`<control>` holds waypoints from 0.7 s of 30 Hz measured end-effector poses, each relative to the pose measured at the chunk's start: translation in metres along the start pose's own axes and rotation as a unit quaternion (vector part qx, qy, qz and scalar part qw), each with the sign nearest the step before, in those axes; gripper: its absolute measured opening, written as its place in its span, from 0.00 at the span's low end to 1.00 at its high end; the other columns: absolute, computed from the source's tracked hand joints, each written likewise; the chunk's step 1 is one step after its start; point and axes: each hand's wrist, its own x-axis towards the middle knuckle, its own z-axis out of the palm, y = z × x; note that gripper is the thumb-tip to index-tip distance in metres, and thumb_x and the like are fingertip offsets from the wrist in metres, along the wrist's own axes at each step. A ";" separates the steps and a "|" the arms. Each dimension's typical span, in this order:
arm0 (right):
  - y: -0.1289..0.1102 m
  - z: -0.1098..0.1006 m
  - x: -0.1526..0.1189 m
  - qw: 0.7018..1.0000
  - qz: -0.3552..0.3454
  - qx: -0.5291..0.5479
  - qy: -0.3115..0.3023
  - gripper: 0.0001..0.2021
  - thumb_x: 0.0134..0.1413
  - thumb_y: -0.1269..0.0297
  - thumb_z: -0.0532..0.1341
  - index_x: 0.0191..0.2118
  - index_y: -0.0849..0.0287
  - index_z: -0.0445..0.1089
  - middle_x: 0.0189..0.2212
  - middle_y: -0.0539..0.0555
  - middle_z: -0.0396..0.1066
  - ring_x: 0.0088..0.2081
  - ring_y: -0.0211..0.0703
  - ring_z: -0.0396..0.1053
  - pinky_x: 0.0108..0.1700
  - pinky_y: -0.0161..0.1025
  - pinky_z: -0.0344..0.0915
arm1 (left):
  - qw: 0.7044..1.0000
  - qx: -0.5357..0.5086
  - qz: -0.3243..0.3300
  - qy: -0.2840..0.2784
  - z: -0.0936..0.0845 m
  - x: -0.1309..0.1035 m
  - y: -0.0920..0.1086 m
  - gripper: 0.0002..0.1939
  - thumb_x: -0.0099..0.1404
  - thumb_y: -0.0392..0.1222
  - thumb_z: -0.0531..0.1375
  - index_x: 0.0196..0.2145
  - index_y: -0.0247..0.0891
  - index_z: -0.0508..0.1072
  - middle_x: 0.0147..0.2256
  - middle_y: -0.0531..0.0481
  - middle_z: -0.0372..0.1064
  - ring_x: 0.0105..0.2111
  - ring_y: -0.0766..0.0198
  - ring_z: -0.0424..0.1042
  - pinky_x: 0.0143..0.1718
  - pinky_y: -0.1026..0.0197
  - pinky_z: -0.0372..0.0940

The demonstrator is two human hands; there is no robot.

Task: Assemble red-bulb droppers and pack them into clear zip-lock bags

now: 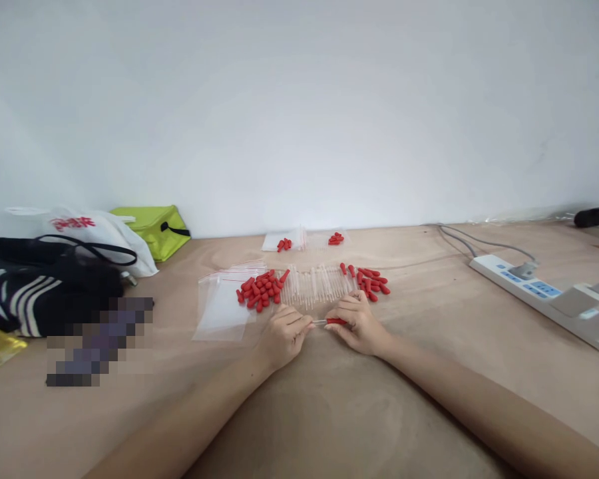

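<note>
My left hand [285,334] pinches one end of a thin clear tube [320,322]. The fingers of my right hand [358,324] are closed on a red rubber bulb [335,321], which meets the tube's other end. Just beyond my hands lies a row of clear tubes [312,285]. A pile of red bulbs [259,291] sits to the left of the row, partly over flat clear zip bags [223,309]. More red bulbs [373,283] lie at the right end of the row.
Farther back, small bags with red bulbs [284,245] lie near the wall. A white power strip [534,289] with plugs and cables is on the right. On the left are a black bag [54,286], a white bag [114,233] and a lime green box [154,229].
</note>
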 end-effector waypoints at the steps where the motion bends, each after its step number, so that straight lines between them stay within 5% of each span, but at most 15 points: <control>1: 0.000 0.000 0.000 1.000 -0.001 -0.001 -0.003 0.06 0.52 0.63 0.55 0.31 0.58 0.67 0.26 0.49 0.69 0.31 0.37 0.63 0.42 0.42 0.48 | 1.000 -0.002 -0.003 -0.003 0.000 0.000 0.000 0.13 0.64 0.37 0.49 0.27 0.35 0.69 0.22 0.50 0.67 0.24 0.65 0.64 0.28 0.61 0.57; 9: 0.003 0.002 0.006 0.994 0.038 0.103 0.015 0.08 0.52 0.60 0.55 0.33 0.57 0.69 0.28 0.53 0.71 0.32 0.40 0.66 0.39 0.41 0.58 | 0.999 -0.034 -0.030 -0.008 0.001 0.005 -0.002 0.12 0.64 0.38 0.49 0.29 0.36 0.71 0.23 0.50 0.69 0.24 0.65 0.66 0.28 0.61 0.60; 15: 0.008 0.003 0.017 0.923 0.192 0.309 0.126 0.14 0.48 0.54 0.57 0.38 0.57 0.62 0.29 0.51 0.67 0.30 0.38 0.66 0.33 0.37 0.64 | 0.997 -0.068 -0.047 0.001 -0.006 0.008 -0.001 0.13 0.63 0.43 0.51 0.42 0.36 0.69 0.31 0.47 0.71 0.32 0.62 0.68 0.36 0.58 0.63; 21: 0.058 -0.040 0.045 0.928 0.309 0.177 0.112 0.19 0.54 0.57 0.47 0.50 0.58 0.58 0.27 0.50 0.66 0.30 0.38 0.65 0.33 0.37 0.61 | 0.993 -0.053 -0.103 -0.016 -0.009 0.008 -0.002 0.14 0.62 0.41 0.53 0.45 0.35 0.66 0.36 0.45 0.69 0.37 0.60 0.67 0.40 0.56 0.62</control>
